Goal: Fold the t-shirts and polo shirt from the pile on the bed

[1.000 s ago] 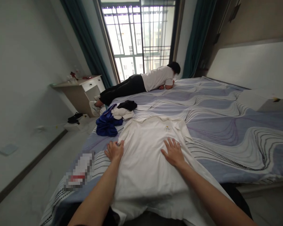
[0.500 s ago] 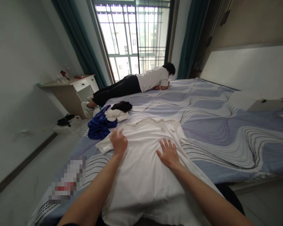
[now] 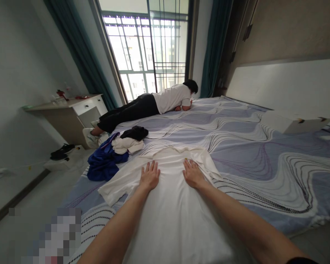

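A white T-shirt (image 3: 170, 205) lies spread on the bed, its collar end away from me and its left sleeve stretched out to the side. My left hand (image 3: 150, 175) rests flat on the upper left of the shirt, fingers extended. Across from it, my right hand (image 3: 193, 173) lies flat on the upper right, its fingers over the small chest print. Both palms press on the cloth and neither hand grips anything. The shirt's lower end runs out of view toward me.
Beyond the shirt's left sleeve sits a pile of blue (image 3: 104, 159), white (image 3: 128, 145) and black clothes (image 3: 134, 133). A person (image 3: 170, 98) lies across the far side of the patterned bed (image 3: 242, 146). A white box (image 3: 294, 121) stands at right, a desk (image 3: 71, 110) at left.
My left hand has come down from a blurred, raised pose to lie flat on the shirt. The left sleeve now reaches farther out. The view has shifted somewhat.
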`<state>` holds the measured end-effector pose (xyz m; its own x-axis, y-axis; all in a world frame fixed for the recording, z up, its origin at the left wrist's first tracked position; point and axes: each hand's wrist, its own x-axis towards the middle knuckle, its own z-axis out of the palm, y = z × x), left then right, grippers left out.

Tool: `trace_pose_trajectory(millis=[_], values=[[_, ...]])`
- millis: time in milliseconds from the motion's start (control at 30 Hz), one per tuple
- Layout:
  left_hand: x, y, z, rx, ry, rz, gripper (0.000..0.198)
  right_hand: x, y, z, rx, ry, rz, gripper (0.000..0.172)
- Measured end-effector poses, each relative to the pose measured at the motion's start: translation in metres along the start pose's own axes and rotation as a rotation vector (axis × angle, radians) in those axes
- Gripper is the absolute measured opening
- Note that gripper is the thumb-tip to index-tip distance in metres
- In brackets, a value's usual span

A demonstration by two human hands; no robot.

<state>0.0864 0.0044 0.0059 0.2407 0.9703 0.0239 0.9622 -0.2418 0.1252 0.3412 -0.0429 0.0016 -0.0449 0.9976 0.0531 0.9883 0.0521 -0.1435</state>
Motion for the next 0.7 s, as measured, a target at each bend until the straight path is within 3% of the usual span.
trace_pose_trajectory(millis=[233, 433, 500, 600, 700], values=[[0.065, -0.014, 0.007, -0.013, 0.015, -0.004, 0.063, 0.086, 0.001, 0.004, 0.034, -0.081, -0.032, 0.065], [0.116, -0.036, 0.002, -0.055, 0.074, -0.067, 0.055, 0.152, 0.018, 0.007, 0.052, -0.084, 0.010, 0.063], [0.128, -0.045, -0.002, -0.044, 0.149, -0.165, 0.055, 0.168, 0.027, 0.007, 0.054, -0.043, 0.079, 0.060], [0.139, -0.057, -0.006, -0.023, 0.250, -0.341, 0.052, 0.184, 0.041, 0.004, 0.051, 0.118, 0.242, 0.060], [0.149, -0.065, -0.008, -0.015, 0.286, -0.371, 0.039, 0.196, 0.055, 0.001, 0.060, 0.156, 0.266, 0.049]])
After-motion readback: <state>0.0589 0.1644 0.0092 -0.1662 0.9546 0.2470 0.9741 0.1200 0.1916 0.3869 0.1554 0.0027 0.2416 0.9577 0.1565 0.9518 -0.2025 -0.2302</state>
